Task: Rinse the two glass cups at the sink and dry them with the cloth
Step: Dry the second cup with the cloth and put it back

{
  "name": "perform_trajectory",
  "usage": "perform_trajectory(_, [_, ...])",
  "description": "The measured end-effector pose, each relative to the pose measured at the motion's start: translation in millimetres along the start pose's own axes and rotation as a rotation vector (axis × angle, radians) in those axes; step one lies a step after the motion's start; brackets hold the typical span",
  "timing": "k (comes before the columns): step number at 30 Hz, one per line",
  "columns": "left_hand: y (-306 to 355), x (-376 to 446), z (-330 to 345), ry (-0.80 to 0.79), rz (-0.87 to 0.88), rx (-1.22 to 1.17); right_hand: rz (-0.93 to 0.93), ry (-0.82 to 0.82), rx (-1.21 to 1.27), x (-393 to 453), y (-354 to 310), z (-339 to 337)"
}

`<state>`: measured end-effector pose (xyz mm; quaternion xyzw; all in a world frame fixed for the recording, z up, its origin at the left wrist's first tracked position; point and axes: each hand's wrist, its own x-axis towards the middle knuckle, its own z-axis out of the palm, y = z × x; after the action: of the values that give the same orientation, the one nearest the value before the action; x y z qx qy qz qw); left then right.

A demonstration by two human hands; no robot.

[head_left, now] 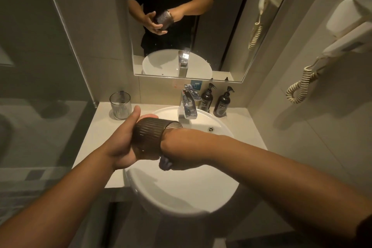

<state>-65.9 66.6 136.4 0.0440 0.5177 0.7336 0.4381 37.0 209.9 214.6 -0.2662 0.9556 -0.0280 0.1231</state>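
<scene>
Over the white sink (pixel 201 191) my left hand (pixel 122 143) grips a ribbed glass cup (pixel 150 137) lying on its side, mouth to the right. My right hand (pixel 171 147) is pushed inside the cup up to the wrist, so its fingers are hidden. A bit of grey-blue cloth (pixel 165 162) hangs out below the cup's rim at my right wrist. A second ribbed glass cup (pixel 120 105) stands upright on the counter at the back left, apart from both hands.
A chrome tap (pixel 188 104) stands behind the basin, no water visible. Two dark pump bottles (pixel 215 100) sit to its right. The mirror (pixel 181 26) hangs above. A wall hairdryer with coiled cord (pixel 302 86) is at right. A glass partition (pixel 66 46) bounds the left.
</scene>
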Motion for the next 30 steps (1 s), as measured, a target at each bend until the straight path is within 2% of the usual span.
perform_trajectory(3, [-5, 5, 3, 0.066, 0.074, 0.073, 0.059, 0.008, 0.026, 0, 2, 4])
perform_trajectory(5, [-10, 7, 5, 0.079, 0.127, 0.084, 0.130, -0.012, 0.107, -1, 5, 5])
perform_trajectory(8, [-13, 7, 8, 0.091, 0.176, 0.057, 0.099, -0.030, 0.230, -2, 0, 12])
perform_trajectory(9, [-15, 7, 8, 0.094, 0.191, 0.054, 0.153, -0.020, 0.291, -2, 0, 14])
perform_trajectory(12, [-16, 8, 7, 0.079, 0.246, 0.053, 0.349, 0.067, 0.604, -2, 2, 15])
perform_trajectory(16, [-15, 7, 8, 0.047, 0.344, 0.078, 0.369, 0.237, 1.081, -7, 1, 12])
perform_trajectory(20, [-15, 3, 12, 0.037, 0.468, 0.107, 0.337, 0.367, 1.697, -5, -1, 10])
perform_trajectory(22, [-12, 0, 14, 0.037, 0.492, 0.132, 0.341, 0.387, 1.838, -5, -1, 8])
perform_trajectory(23, [-11, -2, 13, 0.025, 0.476, 0.144, 0.346, 0.377, 1.814, -7, 0, 5])
perform_trajectory(24, [-9, -3, 12, -0.004, 0.436, 0.151, 0.363, 0.361, 1.685, -10, 3, 0])
perform_trajectory(25, [-5, -5, 9, -0.047, 0.373, 0.158, 0.364, 0.321, 1.431, -14, 7, -4])
perform_trajectory(26, [-2, -6, 6, -0.096, 0.298, 0.158, 0.345, 0.256, 1.070, -17, 11, -8])
perform_trajectory(28, [6, -6, 2, -0.161, 0.148, 0.116, 0.194, 0.016, 0.411, -15, 16, -10])
perform_trajectory(29, [9, -5, 1, -0.166, 0.094, 0.090, 0.130, -0.068, 0.192, -13, 13, -8])
perform_trajectory(30, [10, -4, 3, -0.147, 0.055, 0.075, 0.094, -0.076, 0.011, -12, 13, -4])
